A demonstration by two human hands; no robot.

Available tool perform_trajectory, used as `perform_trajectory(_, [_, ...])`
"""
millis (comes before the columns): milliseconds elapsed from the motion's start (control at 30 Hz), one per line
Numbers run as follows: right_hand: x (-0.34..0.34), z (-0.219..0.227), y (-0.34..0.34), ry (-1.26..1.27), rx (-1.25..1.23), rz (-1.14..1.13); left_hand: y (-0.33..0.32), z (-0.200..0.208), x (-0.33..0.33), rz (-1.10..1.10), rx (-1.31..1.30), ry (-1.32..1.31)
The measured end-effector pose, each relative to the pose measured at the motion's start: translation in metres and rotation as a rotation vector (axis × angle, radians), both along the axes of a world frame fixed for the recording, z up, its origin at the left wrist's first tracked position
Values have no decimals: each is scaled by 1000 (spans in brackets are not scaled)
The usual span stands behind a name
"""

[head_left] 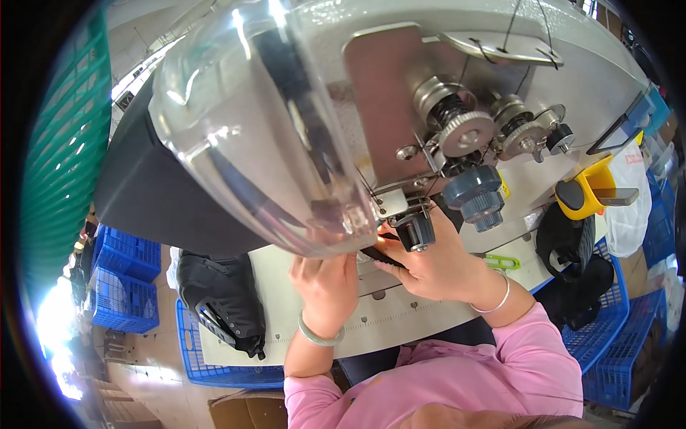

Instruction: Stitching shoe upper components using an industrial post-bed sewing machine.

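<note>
A white sewing machine (593, 93) fills the upper view, with tension knobs (468, 136) and black thread on its front. My right hand (439, 264) is closed on a narrow black strip of material (382, 256) beside the needle area. My left hand (325, 289) is on the other side, fingers curled in under the clear plastic guard (221, 136). Its fingertips are hard to see behind the guard, so what they hold cannot be made out. Both wrists lie over the pale worktable (364, 325), which has a printed ruler along its front edge.
A black bag-like item (221, 300) lies at the table's left; more black pieces (568, 239) are at the right. Also on the right are a bright green tool (500, 262) and a yellow holder (587, 189). Blue crates (128, 297) stand at left; a blue basket (191, 350) sits below the table.
</note>
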State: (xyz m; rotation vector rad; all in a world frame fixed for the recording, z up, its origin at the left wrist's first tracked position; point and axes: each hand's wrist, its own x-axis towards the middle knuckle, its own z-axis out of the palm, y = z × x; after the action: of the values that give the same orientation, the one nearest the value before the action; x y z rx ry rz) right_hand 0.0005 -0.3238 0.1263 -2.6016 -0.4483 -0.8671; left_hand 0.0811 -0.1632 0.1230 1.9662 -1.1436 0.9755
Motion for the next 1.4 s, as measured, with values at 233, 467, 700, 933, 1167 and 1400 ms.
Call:
perform_trajectory(233, [-5, -5, 0, -112, 33, -17, 7, 10, -10, 47, 248, -66])
perform_trajectory(467, [-5, -19, 0, -175, 35, -38, 8, 11, -14, 8, 255, -22])
perform_trajectory(700, [-5, -21, 3, -218, 51, -88, 8, 12, -12, -17, 269, -20])
perform_trajectory(933, [1, -27, 4, -254, 17, -94, 9, 12, -7, -3, 299, -25])
perform_trajectory(1167, [3, -27, 6, -298, 7, -85, 9, 12, -1, -39, 280, -57])
perform_trajectory(1400, [0, -26, 6, -200, -7, -107, 10, 15, -1, -76, 227, -92])
